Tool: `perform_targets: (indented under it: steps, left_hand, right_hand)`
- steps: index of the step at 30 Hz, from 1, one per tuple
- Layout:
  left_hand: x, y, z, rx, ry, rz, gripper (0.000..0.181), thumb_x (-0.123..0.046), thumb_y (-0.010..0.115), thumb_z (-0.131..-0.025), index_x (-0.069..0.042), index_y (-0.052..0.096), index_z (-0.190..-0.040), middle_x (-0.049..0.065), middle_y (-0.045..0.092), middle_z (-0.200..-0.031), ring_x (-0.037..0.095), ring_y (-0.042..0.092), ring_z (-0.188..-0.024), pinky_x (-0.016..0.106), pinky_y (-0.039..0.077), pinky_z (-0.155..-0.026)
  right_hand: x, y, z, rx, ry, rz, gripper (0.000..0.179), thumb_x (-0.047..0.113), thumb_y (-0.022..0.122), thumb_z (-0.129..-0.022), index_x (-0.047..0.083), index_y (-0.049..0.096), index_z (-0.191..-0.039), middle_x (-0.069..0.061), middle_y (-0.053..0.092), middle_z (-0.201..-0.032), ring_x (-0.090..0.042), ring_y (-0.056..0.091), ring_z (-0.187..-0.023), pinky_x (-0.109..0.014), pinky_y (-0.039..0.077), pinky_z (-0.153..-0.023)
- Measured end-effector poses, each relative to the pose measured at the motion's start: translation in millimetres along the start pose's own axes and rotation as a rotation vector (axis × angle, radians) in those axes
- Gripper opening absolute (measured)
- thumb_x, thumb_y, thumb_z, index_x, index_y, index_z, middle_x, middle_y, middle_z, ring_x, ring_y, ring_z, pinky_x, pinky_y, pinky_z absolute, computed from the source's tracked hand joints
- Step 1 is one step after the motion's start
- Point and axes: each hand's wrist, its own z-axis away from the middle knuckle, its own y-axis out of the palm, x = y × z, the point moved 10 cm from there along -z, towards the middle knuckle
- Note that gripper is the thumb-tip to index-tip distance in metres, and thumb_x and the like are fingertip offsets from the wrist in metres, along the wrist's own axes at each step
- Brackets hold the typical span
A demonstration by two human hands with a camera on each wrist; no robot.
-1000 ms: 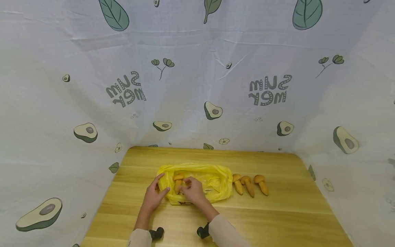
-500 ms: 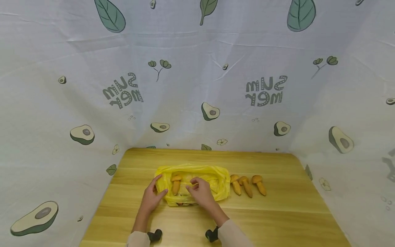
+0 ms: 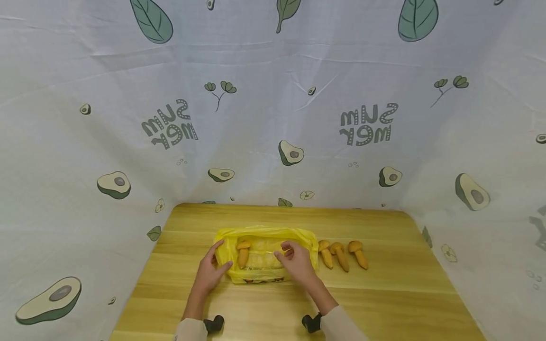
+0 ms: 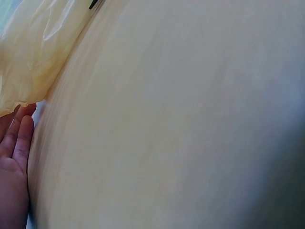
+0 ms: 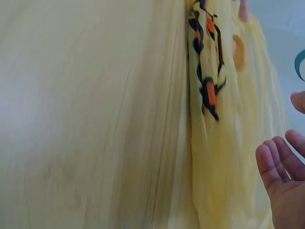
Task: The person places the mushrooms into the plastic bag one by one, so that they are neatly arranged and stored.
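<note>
A yellow plastic bag (image 3: 275, 273) lies on the table with its mouth spread wide. One orange-brown mushroom (image 3: 243, 255) lies inside it at the left end. My left hand (image 3: 209, 274) touches the bag's left end, thumb at the front rim and fingers along the side. In the left wrist view, its fingers (image 4: 23, 138) look fairly straight against the plastic. Over the right part of the opening hovers my right hand (image 3: 296, 263), loosely bent and holding nothing. Several pale lumps or folds show in the bag; I cannot tell which.
To the right of the bag, three mushrooms lie on the wooden table: a near one (image 3: 326, 255), a middle one (image 3: 340, 258) and a far one (image 3: 358, 255). A printed cloth (image 3: 256, 118) hangs behind and around the table.
My right hand has let go of the mushroom at the bag's left end and moved right, over the opening. My left hand stays at the bag's left end.
</note>
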Motion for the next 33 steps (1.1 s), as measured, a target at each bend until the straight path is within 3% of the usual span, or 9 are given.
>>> perform_targets:
  steps: [3,8,10,12,20,27,33]
  left_hand:
    - [-11.8,-2.6,2.7,0.013,-0.01,0.0,0.075,-0.014,0.078,-0.091,-0.01,0.042,-0.157,0.026,0.044,-0.157,0.043,0.056,-0.133,0.059,0.043,-0.113]
    - [-15.2,-1.8,3.1,0.02,-0.024,0.001,0.076,-0.01,0.077,-0.091,-0.008,0.04,-0.158,0.027,0.042,-0.158,0.044,0.054,-0.135,0.058,0.041,-0.113]
    - [-3.1,0.8,-0.1,0.022,-0.026,0.012,0.078,-0.014,0.079,-0.091,-0.012,0.04,-0.158,0.025,0.041,-0.16,0.042,0.054,-0.136,0.057,0.041,-0.114]
    - [-0.6,1.3,-1.3,0.032,-0.025,0.019,0.079,-0.017,0.08,-0.09,-0.014,0.041,-0.158,0.024,0.042,-0.16,0.041,0.054,-0.137,0.057,0.042,-0.114]
    - [-6.8,9.2,-3.0,0.101,0.005,-0.106,0.088,-0.04,0.079,-0.09,-0.016,0.033,-0.162,0.021,0.035,-0.164,0.045,0.032,-0.152,0.062,0.03,-0.121]
    - [-5.4,11.5,-4.8,0.079,0.01,-0.105,0.085,-0.039,0.078,-0.091,-0.015,0.036,-0.161,0.02,0.038,-0.163,0.045,0.033,-0.151,0.064,0.028,-0.121]
    - [-4.7,12.5,-4.8,0.05,0.031,-0.056,0.081,-0.033,0.079,-0.09,-0.012,0.04,-0.158,0.021,0.042,-0.161,0.044,0.035,-0.15,0.063,0.03,-0.121]
  right_hand:
    - [-4.6,-14.4,-0.6,-0.036,0.005,0.02,0.039,0.03,0.077,-0.094,0.002,0.07,-0.12,-0.013,0.071,-0.114,-0.021,0.067,-0.092,-0.03,0.057,-0.078]
    - [-10.9,-38.2,0.4,-0.081,0.012,0.011,0.032,0.024,0.078,-0.094,0.004,0.07,-0.118,-0.012,0.071,-0.11,-0.02,0.066,-0.094,-0.032,0.058,-0.083]
    - [-12.9,-48.4,1.7,-0.103,0.013,0.011,0.03,0.022,0.078,-0.093,0.005,0.071,-0.116,-0.012,0.071,-0.109,-0.021,0.066,-0.094,-0.031,0.058,-0.083]
    - [-16.4,-58.5,2.9,-0.118,0.019,0.018,0.03,0.021,0.078,-0.093,0.004,0.07,-0.117,-0.013,0.071,-0.11,-0.022,0.066,-0.095,-0.03,0.058,-0.083]
    - [-45.9,-104.9,11.3,-0.15,0.042,0.063,0.04,0.032,0.072,-0.098,0.003,0.067,-0.125,-0.011,0.07,-0.111,-0.022,0.066,-0.098,-0.024,0.056,-0.083]
    - [-77.6,-149.9,18.5,-0.199,0.083,0.141,0.041,0.035,0.068,-0.1,0.004,0.065,-0.126,-0.011,0.069,-0.113,-0.02,0.065,-0.098,-0.02,0.054,-0.08]
    - [-89.9,-179.7,22.9,-0.254,0.053,0.187,0.037,0.03,0.071,-0.099,0.001,0.068,-0.123,-0.013,0.072,-0.109,-0.01,0.065,-0.092,-0.016,0.053,-0.077]
